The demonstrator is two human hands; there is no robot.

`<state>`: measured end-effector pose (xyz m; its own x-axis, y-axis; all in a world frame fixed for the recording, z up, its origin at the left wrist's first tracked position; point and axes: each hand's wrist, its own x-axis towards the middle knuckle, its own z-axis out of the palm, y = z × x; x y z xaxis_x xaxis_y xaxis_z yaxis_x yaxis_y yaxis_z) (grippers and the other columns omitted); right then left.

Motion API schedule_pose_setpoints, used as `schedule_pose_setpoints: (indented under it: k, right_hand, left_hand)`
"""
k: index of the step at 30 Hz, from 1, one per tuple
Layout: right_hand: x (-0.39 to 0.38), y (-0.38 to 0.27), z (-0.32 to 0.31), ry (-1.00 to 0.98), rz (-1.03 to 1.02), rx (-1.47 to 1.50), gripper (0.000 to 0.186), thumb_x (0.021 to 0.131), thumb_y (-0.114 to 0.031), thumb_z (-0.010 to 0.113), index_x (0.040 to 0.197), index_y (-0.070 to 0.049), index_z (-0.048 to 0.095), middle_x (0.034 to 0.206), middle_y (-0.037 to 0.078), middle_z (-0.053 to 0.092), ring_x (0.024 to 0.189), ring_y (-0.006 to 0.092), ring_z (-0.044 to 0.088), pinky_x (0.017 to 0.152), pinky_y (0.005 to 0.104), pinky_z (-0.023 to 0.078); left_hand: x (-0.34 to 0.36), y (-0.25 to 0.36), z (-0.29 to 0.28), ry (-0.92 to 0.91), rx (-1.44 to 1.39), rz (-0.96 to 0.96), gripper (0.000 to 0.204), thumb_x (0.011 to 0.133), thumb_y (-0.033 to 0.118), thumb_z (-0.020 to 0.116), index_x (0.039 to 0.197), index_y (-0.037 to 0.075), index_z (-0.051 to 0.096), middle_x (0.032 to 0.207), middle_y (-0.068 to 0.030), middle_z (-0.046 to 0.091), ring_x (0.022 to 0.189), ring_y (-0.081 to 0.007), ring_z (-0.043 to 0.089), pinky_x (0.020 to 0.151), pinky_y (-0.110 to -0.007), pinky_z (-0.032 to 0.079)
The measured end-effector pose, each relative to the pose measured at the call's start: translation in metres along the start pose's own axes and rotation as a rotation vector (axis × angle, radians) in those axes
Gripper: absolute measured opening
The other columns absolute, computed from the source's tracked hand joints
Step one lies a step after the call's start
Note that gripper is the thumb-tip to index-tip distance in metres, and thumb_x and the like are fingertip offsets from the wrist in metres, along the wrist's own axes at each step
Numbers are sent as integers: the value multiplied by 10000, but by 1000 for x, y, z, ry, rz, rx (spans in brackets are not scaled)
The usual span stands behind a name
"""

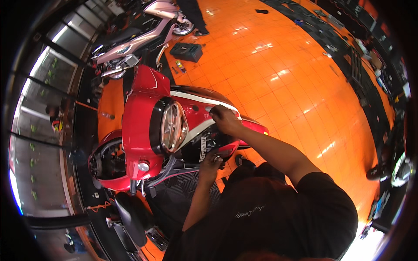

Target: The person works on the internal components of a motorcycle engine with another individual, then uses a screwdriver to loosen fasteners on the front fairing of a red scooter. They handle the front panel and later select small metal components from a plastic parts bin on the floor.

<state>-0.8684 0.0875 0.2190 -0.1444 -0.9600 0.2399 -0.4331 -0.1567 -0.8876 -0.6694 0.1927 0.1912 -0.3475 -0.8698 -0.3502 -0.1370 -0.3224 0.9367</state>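
Note:
A red scooter (pixel 141 108) stands in front of me, with its clear headlight (pixel 174 127) toward the left of its body. My right hand (pixel 227 121) is on the scooter's red panel with a white stripe (pixel 198 129), fingers bent down against it. Whatever its fingertips pinch is hidden. Lower down, my left hand (pixel 210 167) is curled beside the dark glossy lower part of the body (pixel 191 150), which bears white lettering. A small round shiny thing (pixel 217 159) shows at its fingers; I cannot make out whether it is held or worn.
A pink scooter (pixel 143 37) stands at the far left, near another person's leg (pixel 191 15). A dark case (pixel 186 51) and a small can (pixel 180 66) are on the orange tiled floor (pixel 278 91). A black seat (pixel 130 217) lies at lower left, beside a black mat (pixel 178 189).

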Motion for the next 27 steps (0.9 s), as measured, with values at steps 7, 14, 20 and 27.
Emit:
schedule_pose_setpoints:
  k: [7,14,20,27]
  right_hand:
    - [59,19,22,-150,67,59,221,919,-190,551,1010,0,615,1031,212,595,973,395,586,843,451,461]
    - [75,21,14,-260,-23,129,154,918,-137,571,997,-12,613,976,174,588,891,372,608,775,430,482]
    - [85,34,15,-288,-157,155,94,888,-89,613,957,-26,599,928,156,569,792,374,612,687,446,500]
    - [88,35,14,-330,-251,82,106,867,-93,639,944,-30,603,896,143,564,766,345,617,652,428,513]
  left_hand:
    - [-32,34,-36,512,80,-33,374,913,17,559,1284,-23,526,988,-72,649,743,-118,610,651,-249,517]
    - [-96,-19,-10,909,-256,-366,413,894,59,608,1288,-24,514,924,-81,618,734,-147,629,579,-264,537]
    - [-39,15,50,713,-151,-319,356,910,35,590,1255,-41,540,991,-122,643,751,-151,635,639,-285,542]
    - [-11,34,58,669,-66,-292,305,932,38,567,1230,-23,565,1023,-117,667,754,-144,641,683,-282,537]
